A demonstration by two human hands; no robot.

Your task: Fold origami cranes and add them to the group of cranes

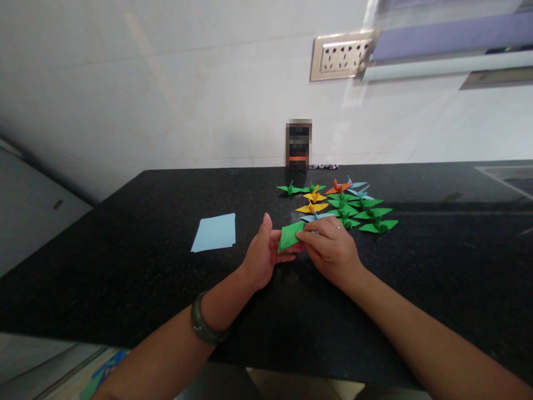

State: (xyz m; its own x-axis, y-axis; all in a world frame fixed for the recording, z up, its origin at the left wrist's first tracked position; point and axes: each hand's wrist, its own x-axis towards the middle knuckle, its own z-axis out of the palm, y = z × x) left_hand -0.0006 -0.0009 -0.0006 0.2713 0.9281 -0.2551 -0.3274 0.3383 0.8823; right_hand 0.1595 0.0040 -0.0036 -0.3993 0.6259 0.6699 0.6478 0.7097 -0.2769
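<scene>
A small piece of green origami paper (pixel 290 235), folded into a diamond-like shape, is between my hands above the dark counter. My right hand (pixel 333 247) pinches its right corner between thumb and fingers. Behind the paper, my left hand (pixel 264 250) is open, thumb raised and fingers stretched out under it. Just beyond my right hand stand several folded paper cranes: green ones (pixel 378 225), yellow ones (pixel 312 207), an orange one (pixel 338 187) and light blue ones (pixel 361 193). One light blue crane is partly hidden by my right hand.
A stack of light blue paper squares (pixel 214 232) lies on the black counter (pixel 137 244), left of my hands. At the back, a blurred dark upright object (pixel 298 144) leans near the wall, with a beaded strap (pixel 325 166) beside it. A socket panel (pixel 341 55) is on the wall.
</scene>
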